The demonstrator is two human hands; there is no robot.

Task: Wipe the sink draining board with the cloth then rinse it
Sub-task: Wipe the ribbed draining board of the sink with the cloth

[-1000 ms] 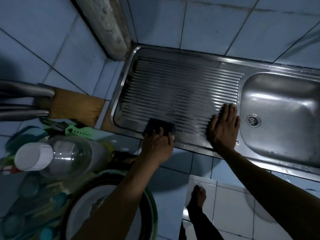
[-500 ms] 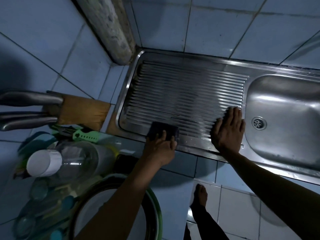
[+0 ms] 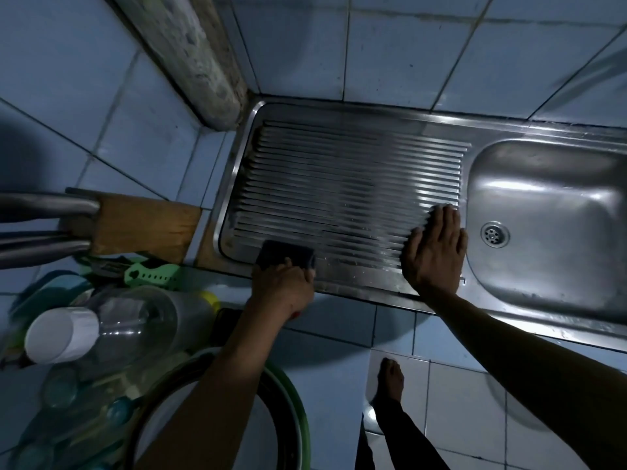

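The ribbed steel draining board (image 3: 339, 184) fills the middle of the view, wet and streaked. A dark cloth (image 3: 283, 253) lies folded at the board's near left edge, and my left hand (image 3: 283, 286) grips it from the near side, pressing it on the steel. My right hand (image 3: 436, 249) rests flat, fingers together, on the board's right end beside the sink bowl (image 3: 549, 212). The bowl's drain (image 3: 494, 234) sits just right of my fingers. No tap is in view.
A wooden knife block (image 3: 142, 222) with steel handles stands left of the sink. A clear bottle with a white cap (image 3: 101, 329), a green plastic piece (image 3: 152, 274) and a green-rimmed basin (image 3: 291, 401) crowd the near left. Tiled walls and a concrete pillar (image 3: 190, 56) lie behind. My foot (image 3: 390, 378) shows below.
The cloth and both hands stay in nearly the same spots on the board; the view has shifted slightly, and my left hand has edged a little left along the near rim.
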